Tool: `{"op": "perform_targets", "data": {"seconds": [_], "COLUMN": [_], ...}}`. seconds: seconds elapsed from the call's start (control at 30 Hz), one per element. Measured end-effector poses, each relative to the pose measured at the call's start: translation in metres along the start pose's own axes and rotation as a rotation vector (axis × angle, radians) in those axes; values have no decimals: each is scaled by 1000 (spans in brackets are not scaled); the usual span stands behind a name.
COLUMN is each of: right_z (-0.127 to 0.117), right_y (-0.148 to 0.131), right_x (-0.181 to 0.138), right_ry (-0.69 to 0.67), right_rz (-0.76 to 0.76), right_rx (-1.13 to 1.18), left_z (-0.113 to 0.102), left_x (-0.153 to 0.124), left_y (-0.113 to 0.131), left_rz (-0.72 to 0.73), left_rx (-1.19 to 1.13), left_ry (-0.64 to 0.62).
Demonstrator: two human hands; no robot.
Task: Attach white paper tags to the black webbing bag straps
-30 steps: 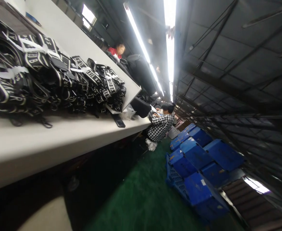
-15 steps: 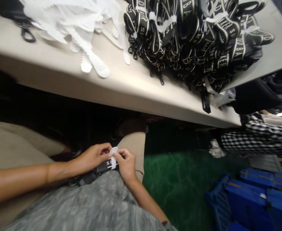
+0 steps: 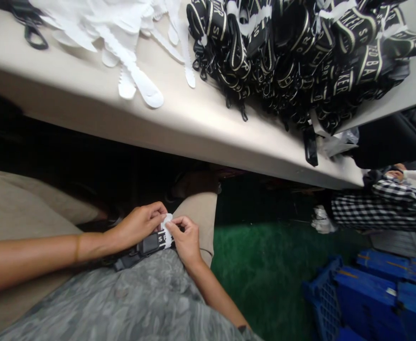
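at the far left of the table (image 3: 87,118), near its back edge, a black clip (image 3: 33,35) lies beside a loose heap of white paper strips (image 3: 122,28), some of them trailing toward the table's front edge. below the table's front edge, over the person's lap, the left hand (image 3: 140,226) comes in from the left on a bare forearm, its fingers curled and pinched on the upper end of a small white strip (image 3: 166,227). that strip is being held around a black strap (image 3: 147,246) with pale lettering, which lies across the lap on the grey patterned clothing, one end running down to the left under the wrist. just right of it, the right hand (image 3: 186,241) closes thumb and forefinger tightly on the same white strip, so both hands grip narrowly on the strip against the strap, fingertips almost touching each other. behind the hands a tan-trousered knee (image 3: 199,208) shows under the table. further right on the table top sits a big pile of bundled black straps (image 3: 300,52) with pale lettering, each bundle tied with a white band, a few ends hanging over the edge. at the right, beyond the table's end, another person in a checked shirt (image 3: 381,210) is partly in view, and below that blue crates (image 3: 371,289) stand on the green floor (image 3: 264,270).
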State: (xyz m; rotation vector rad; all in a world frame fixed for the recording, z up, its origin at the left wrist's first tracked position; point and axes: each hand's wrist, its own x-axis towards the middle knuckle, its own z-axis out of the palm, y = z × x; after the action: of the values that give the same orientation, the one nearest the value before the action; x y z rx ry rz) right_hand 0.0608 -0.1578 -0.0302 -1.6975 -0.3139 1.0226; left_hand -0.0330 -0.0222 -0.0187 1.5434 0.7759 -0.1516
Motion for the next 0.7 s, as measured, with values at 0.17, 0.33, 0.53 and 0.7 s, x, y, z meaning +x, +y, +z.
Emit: {"op": "perform_targets", "data": {"seconds": [0.17, 0.33, 0.53, 0.7], "right_z": [5, 8, 14, 15], "right_y": [1, -2, -1, 2], "right_x": [2, 5, 6, 3], "right_ry": [19, 17, 3, 49], "right_rz": [-5, 35, 122, 32], "right_rx": [-53, -89, -56, -158], "left_z": [-2, -1, 0, -2], "left_x": [-5, -7, -14, -16], "left_y": [-1, -2, -6, -7], "left_rz": [88, 151, 185, 247], "left_rx": [153, 197, 172, 198], "left_ry": [26, 72, 92, 58]}}
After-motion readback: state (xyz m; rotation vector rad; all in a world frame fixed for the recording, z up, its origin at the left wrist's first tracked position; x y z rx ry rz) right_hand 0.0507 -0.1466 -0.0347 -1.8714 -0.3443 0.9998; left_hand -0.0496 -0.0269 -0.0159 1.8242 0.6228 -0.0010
